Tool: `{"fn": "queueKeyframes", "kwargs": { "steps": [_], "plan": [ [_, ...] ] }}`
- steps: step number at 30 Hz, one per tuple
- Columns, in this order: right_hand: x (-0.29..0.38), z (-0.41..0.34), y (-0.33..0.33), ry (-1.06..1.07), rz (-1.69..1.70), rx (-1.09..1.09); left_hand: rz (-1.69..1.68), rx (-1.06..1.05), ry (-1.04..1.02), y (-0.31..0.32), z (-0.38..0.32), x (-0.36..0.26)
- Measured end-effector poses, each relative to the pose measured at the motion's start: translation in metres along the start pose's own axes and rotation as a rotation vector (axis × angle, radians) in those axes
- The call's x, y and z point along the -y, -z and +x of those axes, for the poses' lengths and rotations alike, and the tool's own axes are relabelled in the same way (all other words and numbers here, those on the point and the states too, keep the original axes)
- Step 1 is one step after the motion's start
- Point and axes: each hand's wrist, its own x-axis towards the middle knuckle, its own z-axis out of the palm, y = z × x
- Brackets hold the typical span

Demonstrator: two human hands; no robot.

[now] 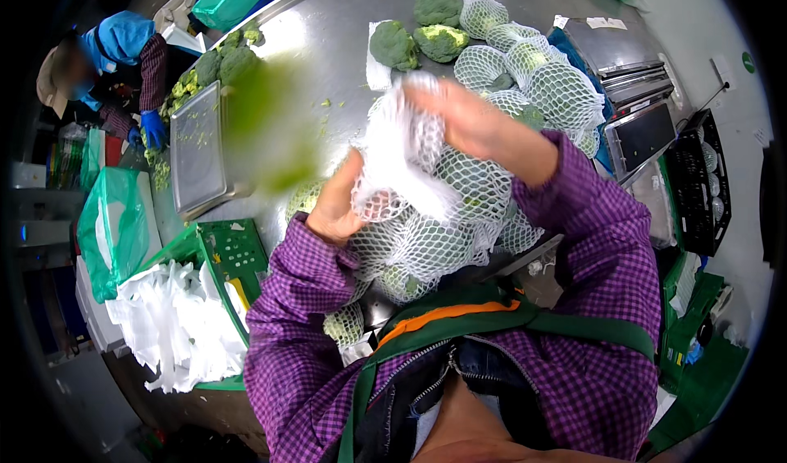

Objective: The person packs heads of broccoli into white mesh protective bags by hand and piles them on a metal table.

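A white foam net sleeve [393, 149], blurred by motion, is between my two hands. My left hand [338, 208] has its thumb up at the sleeve's left side, and its fingers show through the mesh. My right hand [458, 118], also blurred, grips the upper part of the sleeve. Under and around my hands lie several broccoli heads in foam nets [430, 244]. More netted broccoli [562, 94] is heaped beyond my right forearm. Bare broccoli heads [438, 6] sit at the far side, one on a white net [377, 72]. A blurred green shape [267, 124] left of my hands is too smeared to name.
A green crate [237, 251] with white foam nets [178, 324] stands at left. Behind it are a metal tray [198, 149] and loose broccoli [230, 63] on the steel table [320, 38]. A blue-gloved co-worker [126, 38] bends there. A dark-screened device [645, 137] stands at right.
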Motion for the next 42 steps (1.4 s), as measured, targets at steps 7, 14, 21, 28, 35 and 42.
{"fn": "queueKeyframes", "kwargs": {
  "steps": [7,14,21,28,35,42],
  "plan": [
    [-0.013,0.085,0.043,-0.120,-0.014,-0.248,0.082,-0.028,-0.386,0.023,0.061,-0.098],
    [-0.094,0.178,0.153,-0.130,-0.095,-0.906,2.019,-0.343,-0.493,0.105,0.209,-0.192],
    [-0.158,0.230,0.240,-0.047,0.222,-1.015,2.127,-0.539,-0.530,0.184,0.342,-0.198],
    [-0.105,0.232,0.217,0.006,-0.508,-1.019,0.889,-0.707,-0.304,0.215,0.293,-0.179],
    [-0.001,0.190,0.125,0.107,-1.092,-0.770,0.488,-0.333,-0.475,0.163,0.207,-0.169],
    [0.015,0.142,0.046,-0.138,-0.593,-0.395,0.182,-0.188,-0.440,0.136,0.123,-0.148]
  ]
}}
